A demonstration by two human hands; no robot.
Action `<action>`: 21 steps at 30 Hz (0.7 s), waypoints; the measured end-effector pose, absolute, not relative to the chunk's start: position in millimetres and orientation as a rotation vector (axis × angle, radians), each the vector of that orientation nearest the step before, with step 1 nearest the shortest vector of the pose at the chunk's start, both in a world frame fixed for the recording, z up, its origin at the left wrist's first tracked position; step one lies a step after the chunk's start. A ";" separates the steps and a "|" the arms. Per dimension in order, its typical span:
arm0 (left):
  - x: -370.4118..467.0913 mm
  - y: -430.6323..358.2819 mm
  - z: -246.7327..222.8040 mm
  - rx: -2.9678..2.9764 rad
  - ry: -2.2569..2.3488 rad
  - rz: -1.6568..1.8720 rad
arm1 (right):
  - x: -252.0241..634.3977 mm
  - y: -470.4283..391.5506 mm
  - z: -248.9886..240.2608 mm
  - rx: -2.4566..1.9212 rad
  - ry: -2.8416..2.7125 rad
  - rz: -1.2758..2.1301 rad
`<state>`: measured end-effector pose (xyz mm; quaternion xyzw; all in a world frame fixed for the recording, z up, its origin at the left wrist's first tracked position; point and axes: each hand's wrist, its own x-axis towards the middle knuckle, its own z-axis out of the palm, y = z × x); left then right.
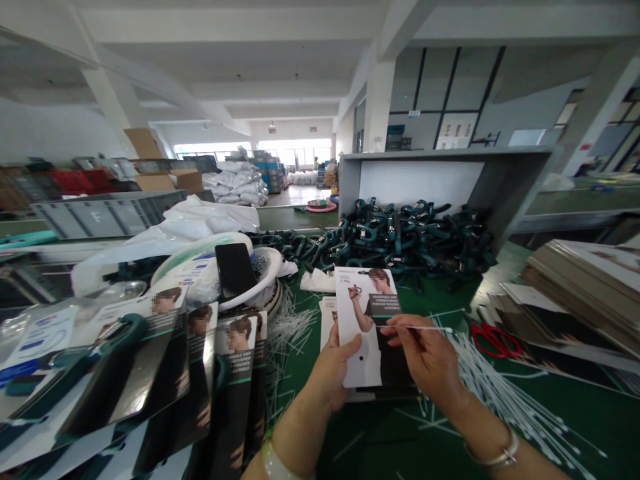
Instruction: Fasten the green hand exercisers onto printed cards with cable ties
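My left hand (327, 373) pinches the left edge of a printed hand-grip packaging card (367, 313), held tilted up above the green table. Behind it sits another card (327, 319), partly hidden. My right hand (433, 363) is closed on a thin white cable tie (433, 327), which lies across the card's right side at about mid-height. To the right of that hand, a loose bunch of white cable ties (520, 407) is spread on the table. Beyond the card lies a heap of dark green hand grips (400, 240), spilling from a grey bin (525, 187) on its side.
Carded hand grips (125, 340) pile up at the left. Behind them stands a white basket (273, 270) with a black phone (235, 269) on it. Red-handled scissors (495, 340) lie at right beside stacked cards (590, 287). Short white offcuts (290, 327) litter the table (370, 453).
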<state>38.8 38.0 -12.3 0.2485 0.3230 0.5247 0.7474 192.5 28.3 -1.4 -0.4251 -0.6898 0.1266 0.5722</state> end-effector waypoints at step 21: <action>29.6 30.4 -2.1 0.663 0.644 1.054 | 236.1 33.4 13.2 -1.284 -1.812 0.148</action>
